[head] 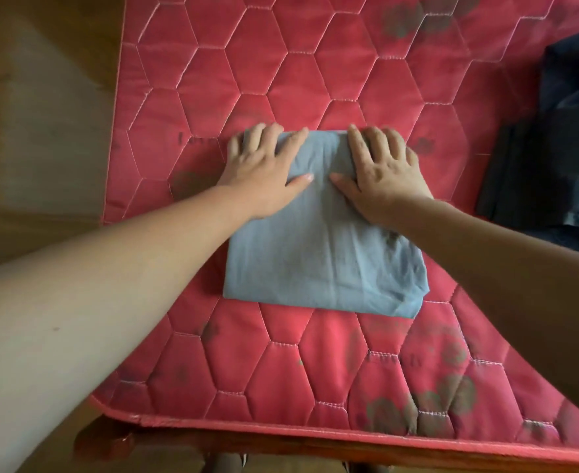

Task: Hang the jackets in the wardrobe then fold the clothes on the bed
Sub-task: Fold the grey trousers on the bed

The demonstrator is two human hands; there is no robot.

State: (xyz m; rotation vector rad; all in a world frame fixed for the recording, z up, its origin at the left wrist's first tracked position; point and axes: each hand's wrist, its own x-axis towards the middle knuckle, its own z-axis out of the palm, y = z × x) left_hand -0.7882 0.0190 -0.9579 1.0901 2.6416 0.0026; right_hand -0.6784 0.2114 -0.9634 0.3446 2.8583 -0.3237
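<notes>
A light blue garment (322,254), folded into a neat rectangle, lies in the middle of the red quilted mattress (281,70). My left hand (264,172) lies flat on its far left corner, fingers straight and spread. My right hand (383,172) presses flat on its far right corner in the same way. Both thumbs point toward each other across the cloth. Neither hand grips the fabric.
A pile of dark clothes (554,158) lies on the mattress at the right edge. The wooden bed frame (315,448) runs along the near edge. A brownish floor (42,114) shows at the left of the bed.
</notes>
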